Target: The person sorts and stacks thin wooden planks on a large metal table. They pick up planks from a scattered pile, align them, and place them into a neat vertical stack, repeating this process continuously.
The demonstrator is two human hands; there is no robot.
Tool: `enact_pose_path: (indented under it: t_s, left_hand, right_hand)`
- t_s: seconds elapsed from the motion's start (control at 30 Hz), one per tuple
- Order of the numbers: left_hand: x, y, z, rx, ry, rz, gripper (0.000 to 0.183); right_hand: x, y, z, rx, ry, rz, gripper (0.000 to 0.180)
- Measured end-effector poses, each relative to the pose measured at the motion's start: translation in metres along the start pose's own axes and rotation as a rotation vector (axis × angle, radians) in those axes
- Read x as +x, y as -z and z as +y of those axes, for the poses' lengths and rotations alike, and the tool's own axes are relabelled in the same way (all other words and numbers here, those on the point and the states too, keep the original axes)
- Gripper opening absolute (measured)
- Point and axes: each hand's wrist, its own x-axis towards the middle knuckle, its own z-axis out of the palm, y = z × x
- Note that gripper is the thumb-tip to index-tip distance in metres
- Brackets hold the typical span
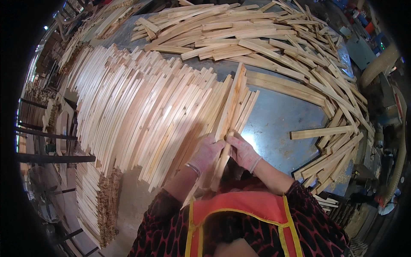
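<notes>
A long pine strip [230, 110] points away from my body, raised over the wood beneath it. My left hand [205, 153], in a pale knit glove, grips its left side near the closer end. On the opposite side, my gloved right hand [243, 151] closes its fingers and thumb around the same strip. Both hands are almost touching each other. To the left, a wide row of pine strips [141, 109] lies side by side with uneven ends. A few more strips [249, 107] rest just right of the held piece, on a smooth metal tabletop [282, 112].
A jumbled heap of wood strips [237, 32] curves around the table's far and right sides. One loose strip [321, 132] juts inward over the metal. Stacked strips [96, 205] stand at lower left, near a fan [46, 205]. A ribbed hose [380, 66] hangs at right.
</notes>
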Motion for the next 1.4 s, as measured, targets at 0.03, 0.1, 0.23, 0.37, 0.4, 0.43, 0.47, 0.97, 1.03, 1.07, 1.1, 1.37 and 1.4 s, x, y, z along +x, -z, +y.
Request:
enact_pose_path:
  t_s: [0.03, 0.1, 0.23, 0.37, 0.4, 0.43, 0.47, 0.97, 1.03, 1.07, 1.1, 1.37, 1.4]
  left_hand:
    - [-0.007, 0.003, -0.011, -0.019, -0.035, -0.024, 0.051]
    - [-0.023, 0.003, -0.031, 0.438, -0.052, 0.256, 0.040]
    - [-0.044, 0.035, -0.066, 0.978, -0.231, 0.556, 0.046]
    - [-0.044, 0.055, -0.102, 1.037, -0.285, 0.735, 0.059]
    - [-0.039, 0.051, -0.091, 1.051, -0.341, 0.782, 0.059]
    - [-0.038, 0.045, -0.077, 1.065, -0.388, 0.826, 0.058]
    - [-0.040, 0.037, -0.051, 1.133, -0.553, 0.868, 0.057]
    - [-0.060, 0.228, -0.057, 1.161, 0.084, 0.821, 0.037]
    - [-0.071, 0.276, -0.098, 1.165, -0.117, 0.957, 0.045]
    - [-0.084, 0.317, -0.174, 1.259, 0.280, 0.778, 0.045]
    - [-0.081, 0.321, -0.198, 1.276, -0.032, 0.975, 0.047]
    - [-0.052, 0.224, -0.089, 1.183, -0.202, 0.822, 0.071]
    - [-0.043, 0.188, -0.081, 0.807, -0.339, 0.732, 0.071]
  right_hand:
    - [-0.005, -0.015, -0.010, -0.023, 0.012, 0.021, 0.054]
    - [0.024, 0.006, 0.003, -0.013, 0.025, 0.012, 0.041]
    - [0.015, -0.004, -0.029, 0.024, 0.125, 0.178, 0.051]
    - [0.013, 0.011, -0.068, -0.450, 0.123, 0.106, 0.059]
    - [0.014, 0.012, -0.074, -0.630, 0.109, 0.083, 0.060]
    - [0.009, 0.004, -0.081, -1.018, 0.143, 0.034, 0.057]
    - [0.002, -0.006, -0.090, -1.402, 0.184, -0.028, 0.055]
    - [-0.038, 0.134, -0.179, -1.564, 0.743, 0.254, 0.074]
    - [-0.057, 0.186, -0.183, -1.777, 0.632, 0.433, 0.073]
    - [-0.070, 0.202, -0.194, -1.943, 0.546, 0.507, 0.072]
    - [-0.085, 0.206, -0.200, -2.048, 0.453, 0.527, 0.068]
    - [-0.069, 0.221, -0.229, -2.507, -0.135, 0.608, 0.040]
    - [-0.070, 0.196, -0.225, -2.488, -0.130, 0.463, 0.034]
